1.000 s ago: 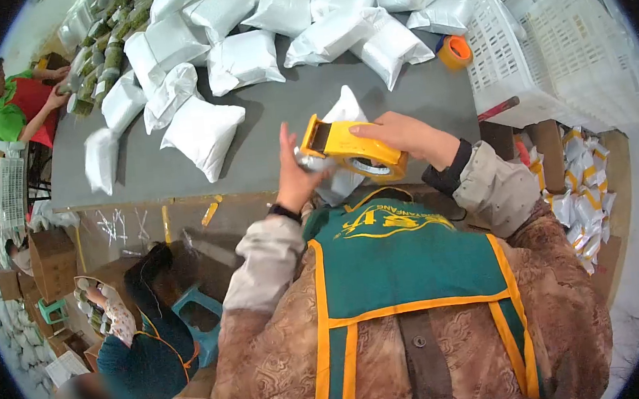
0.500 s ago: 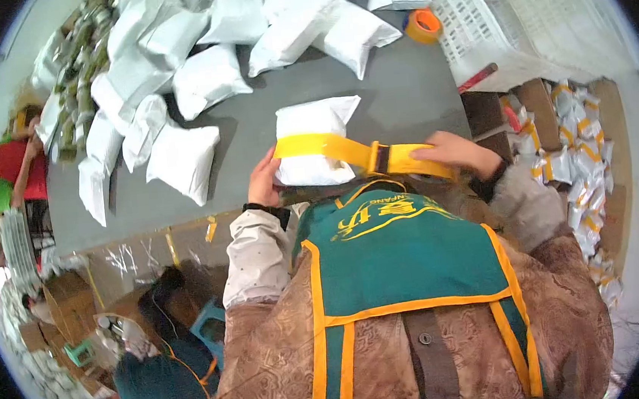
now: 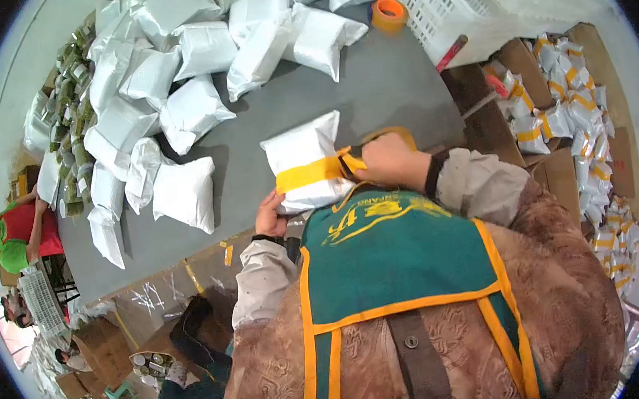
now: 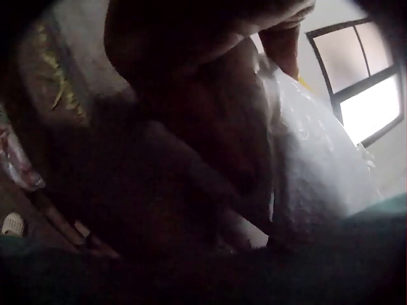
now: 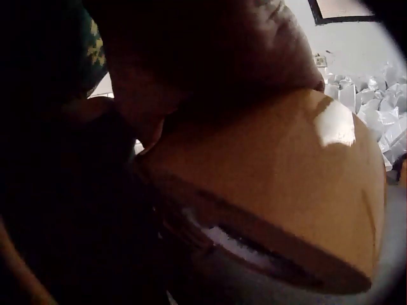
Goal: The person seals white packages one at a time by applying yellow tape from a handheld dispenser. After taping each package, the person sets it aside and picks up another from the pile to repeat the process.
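Observation:
A puffy white mailer bag (image 3: 301,148) is at the front of the grey table, with a band of yellow tape (image 3: 308,174) across its lower part. At its left end my left hand (image 3: 268,214) holds the bag by the edge; in the left wrist view, the bag (image 4: 318,159) bulges beside the dark fingers. My right hand (image 3: 394,160) grips a yellow tape dispenser (image 3: 352,163) right at the bag's right side. The right wrist view has the big tape roll (image 5: 273,171) close under that hand, its lower side in shadow.
Many white bags (image 3: 194,112) are heaped along the back and left of the table (image 3: 239,149). An orange tape roll (image 3: 388,12) sits beside a white crate (image 3: 463,12). Taped bags (image 3: 578,112) fill boxes at right. Another person (image 3: 24,233) stands at far left.
The bag came up in front of me, and tape was pulled across it from the left. The dispenser has since moved in against the bag's right side, and the tape lies flat.

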### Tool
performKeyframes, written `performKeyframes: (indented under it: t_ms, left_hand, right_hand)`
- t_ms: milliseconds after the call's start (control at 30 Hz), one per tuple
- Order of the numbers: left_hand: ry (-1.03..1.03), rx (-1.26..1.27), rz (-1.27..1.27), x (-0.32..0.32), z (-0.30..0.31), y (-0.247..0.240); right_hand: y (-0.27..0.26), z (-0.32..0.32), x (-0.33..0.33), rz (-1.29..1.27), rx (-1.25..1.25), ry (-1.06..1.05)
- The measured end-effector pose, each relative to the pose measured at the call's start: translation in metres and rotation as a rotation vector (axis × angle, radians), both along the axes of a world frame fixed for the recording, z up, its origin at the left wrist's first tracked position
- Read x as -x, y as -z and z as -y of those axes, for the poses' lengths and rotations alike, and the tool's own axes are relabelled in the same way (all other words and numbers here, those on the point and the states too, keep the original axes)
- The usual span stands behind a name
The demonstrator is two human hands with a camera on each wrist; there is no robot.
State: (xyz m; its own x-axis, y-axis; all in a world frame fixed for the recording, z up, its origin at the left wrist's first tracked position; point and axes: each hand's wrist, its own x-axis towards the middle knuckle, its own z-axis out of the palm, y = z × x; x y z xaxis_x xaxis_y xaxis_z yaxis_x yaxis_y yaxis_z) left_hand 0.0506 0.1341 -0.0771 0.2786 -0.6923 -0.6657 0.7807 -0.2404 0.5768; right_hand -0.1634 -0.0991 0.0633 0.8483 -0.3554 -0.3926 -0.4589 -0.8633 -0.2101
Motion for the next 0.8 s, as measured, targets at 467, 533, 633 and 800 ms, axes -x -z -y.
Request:
performKeyframes:
  t_ms: [467,533,633,800]
  left_hand:
    - [-0.107,0.333,-0.283,-0.01,-0.005,-0.034]
    - [-0.056,0.532,-0.428,-0.019,-0.01,-0.024]
    - [-0.115,0.508,-0.37,-0.019,-0.002,-0.031]
    - [-0.254,0.278,0.099,0.0,0.03,-0.066]
  right_hand:
    - [0.004,0.013,-0.001,0.072,-0.021,0.124]
    - [0.009,0.035,0.009,0.113,0.048,0.265]
    - [0.032,0.063,0.004,0.202,0.174,0.239]
    - [-0.014,0.031,-0.029,0.703,-0.699,0.532]
